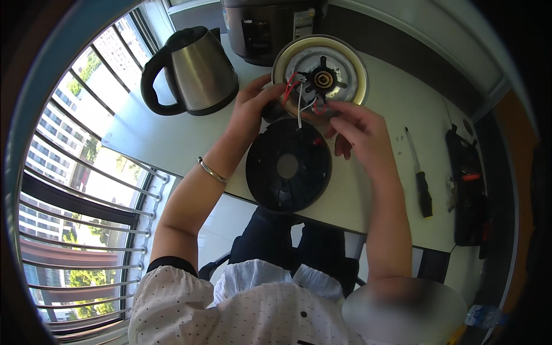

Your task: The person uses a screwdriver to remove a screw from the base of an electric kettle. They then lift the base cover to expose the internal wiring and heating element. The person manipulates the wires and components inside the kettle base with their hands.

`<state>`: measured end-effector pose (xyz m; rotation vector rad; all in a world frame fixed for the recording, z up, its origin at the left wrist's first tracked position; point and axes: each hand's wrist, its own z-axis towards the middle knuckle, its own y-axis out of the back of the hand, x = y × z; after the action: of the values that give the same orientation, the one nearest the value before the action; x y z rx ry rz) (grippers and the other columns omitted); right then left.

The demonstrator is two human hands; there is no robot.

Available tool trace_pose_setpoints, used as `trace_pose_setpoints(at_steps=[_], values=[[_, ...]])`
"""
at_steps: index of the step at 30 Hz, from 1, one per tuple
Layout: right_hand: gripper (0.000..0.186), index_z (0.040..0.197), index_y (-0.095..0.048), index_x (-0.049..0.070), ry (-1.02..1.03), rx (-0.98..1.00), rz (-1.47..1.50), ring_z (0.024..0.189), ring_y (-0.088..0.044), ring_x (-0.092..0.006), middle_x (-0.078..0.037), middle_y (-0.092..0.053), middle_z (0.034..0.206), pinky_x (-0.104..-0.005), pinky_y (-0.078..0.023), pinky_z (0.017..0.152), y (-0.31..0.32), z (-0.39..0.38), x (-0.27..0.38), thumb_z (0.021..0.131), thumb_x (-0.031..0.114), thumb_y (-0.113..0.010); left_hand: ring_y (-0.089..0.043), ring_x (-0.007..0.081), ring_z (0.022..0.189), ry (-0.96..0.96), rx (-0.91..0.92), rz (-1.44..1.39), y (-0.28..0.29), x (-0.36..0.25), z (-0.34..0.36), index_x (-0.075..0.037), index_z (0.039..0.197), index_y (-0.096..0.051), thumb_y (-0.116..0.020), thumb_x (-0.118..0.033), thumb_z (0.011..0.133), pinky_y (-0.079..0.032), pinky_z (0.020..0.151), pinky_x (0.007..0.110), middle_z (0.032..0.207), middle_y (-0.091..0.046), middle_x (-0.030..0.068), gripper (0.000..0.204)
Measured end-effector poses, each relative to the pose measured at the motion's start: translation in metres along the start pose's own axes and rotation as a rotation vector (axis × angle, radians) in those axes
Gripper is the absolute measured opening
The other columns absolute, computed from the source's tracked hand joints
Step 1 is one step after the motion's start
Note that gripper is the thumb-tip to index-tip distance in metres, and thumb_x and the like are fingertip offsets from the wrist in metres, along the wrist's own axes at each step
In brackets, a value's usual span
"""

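1. Worn on the head, looking steeply down over the chest and lap onto the white table [379, 190].
2. Close range: left hand [250, 109] and right hand [359, 129] near picture centre, forearms entering from below.
3. Wide fisheye: window bars [86, 190] bending along the left rim, dark corners all around.
4. Single view only, sharing no ground with another.

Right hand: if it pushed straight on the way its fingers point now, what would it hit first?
The right hand points up-left toward the wires. It would likely meet those wires first, then the open base plate with its black centre connector; depth is hard to judge here.
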<state>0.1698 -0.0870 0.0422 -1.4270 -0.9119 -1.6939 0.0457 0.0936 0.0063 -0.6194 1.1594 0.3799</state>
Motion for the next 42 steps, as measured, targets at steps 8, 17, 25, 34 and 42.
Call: trace_pose_setpoints(at_steps=[8, 17, 25, 34, 42], values=[[0.031, 0.111, -0.058, -0.003, -0.026, -0.005, 0.007, 0.042, -0.048, -0.0103, -0.008, -0.057, 0.064, -0.021, -0.034, 0.038, -0.001, 0.002, -0.004, 0.081, 0.005, -0.057, -0.06, 0.0121, 0.083, -0.023, 0.023, -0.032, 0.003, 0.008, 0.001, 0.008, 0.125, -0.044, -0.062, -0.017, 0.081, -0.045, 0.077, 0.022, 0.088, -0.065, 0.0095, 0.055], [0.03, 0.109, -0.059, -0.002, -0.02, -0.013, 0.039, 0.044, -0.049, -0.0104, -0.007, -0.058, 0.065, -0.0211, -0.035, 0.038, 0.001, 0.002, -0.005, 0.081, 0.008, -0.058, -0.061, 0.0137, 0.086, -0.003, 0.023, -0.094, 0.001, 0.008, -0.001, 0.01, 0.126, -0.042, -0.063, -0.017, 0.08, -0.046, 0.081, 0.025, 0.091, -0.065, 0.0109, 0.057], [0.027, 0.108, -0.06, -0.001, 0.061, -0.064, -0.009, 0.042, -0.047, -0.0095, -0.007, -0.059, 0.065, -0.0199, -0.034, 0.038, -0.001, -0.001, -0.007, 0.082, 0.006, -0.057, -0.06, 0.0137, 0.087, 0.013, 0.035, -0.1, -0.003, 0.008, -0.003, 0.009, 0.127, -0.042, -0.063, -0.019, 0.08, -0.044, 0.081, 0.024, 0.092, -0.064, 0.0107, 0.058], [0.022, 0.103, -0.062, -0.001, 0.376, -0.314, -0.068, 0.053, -0.05, -0.0061, -0.005, -0.059, 0.069, -0.0176, -0.038, 0.043, -0.005, -0.003, -0.009, 0.081, 0.001, -0.06, -0.059, 0.0127, 0.086, 0.052, 0.04, -0.194, -0.001, 0.015, 0.001, 0.004, 0.123, -0.047, -0.061, -0.021, 0.081, -0.044, 0.079, 0.023, 0.094, -0.063, 0.0085, 0.052], [0.049, 0.118, -0.053, 0.003, 0.79, -0.676, -0.568, 0.093, -0.052, -0.0152, -0.007, -0.052, 0.108, -0.0268, -0.044, 0.072, 0.008, 0.008, -0.019, 0.072, 0.009, -0.07, -0.058, 0.0111, 0.086, 0.058, 0.095, -0.246, -0.004, 0.013, -0.001, 0.002, 0.115, -0.053, -0.056, -0.02, 0.083, -0.044, 0.077, 0.023, 0.096, -0.062, 0.0066, 0.039]])
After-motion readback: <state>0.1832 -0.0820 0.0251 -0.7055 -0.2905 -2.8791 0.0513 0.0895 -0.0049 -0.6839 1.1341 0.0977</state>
